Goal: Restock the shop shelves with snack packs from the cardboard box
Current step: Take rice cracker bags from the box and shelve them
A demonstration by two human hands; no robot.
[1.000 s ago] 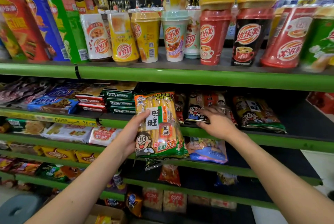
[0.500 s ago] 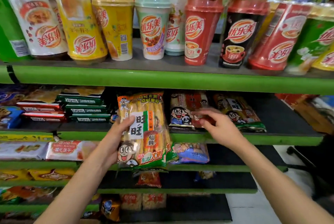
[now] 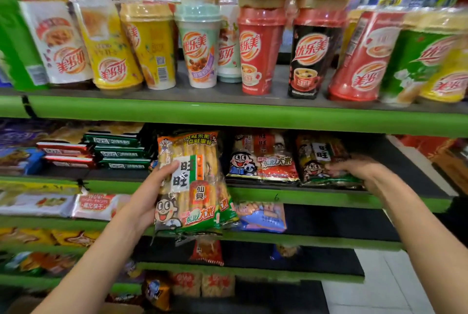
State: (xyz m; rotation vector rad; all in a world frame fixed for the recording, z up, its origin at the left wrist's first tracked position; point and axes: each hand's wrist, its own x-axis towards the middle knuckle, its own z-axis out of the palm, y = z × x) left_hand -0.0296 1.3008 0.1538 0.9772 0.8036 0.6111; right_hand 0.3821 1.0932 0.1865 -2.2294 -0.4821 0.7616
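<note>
My left hand grips a tall rice-cracker snack pack, orange on top and green at the bottom, upright in front of the second green shelf. On that shelf lie a red-and-white cracker pack and, to its right, a green-edged cracker pack. My right hand rests on the right side of that green-edged pack, fingers stretched over it. The cardboard box shows only as a blurred edge at the bottom left.
The top shelf carries a row of milk-tea cups. Stacked green and red biscuit boxes lie left of the held pack. Lower shelves hold more snack bags, among them a blue bag. White floor tiles show at the bottom right.
My right hand has moved right from the red-and-white pack to the green-edged pack at the shelf's right. My left hand keeps the tall pack. The view has shifted right.
</note>
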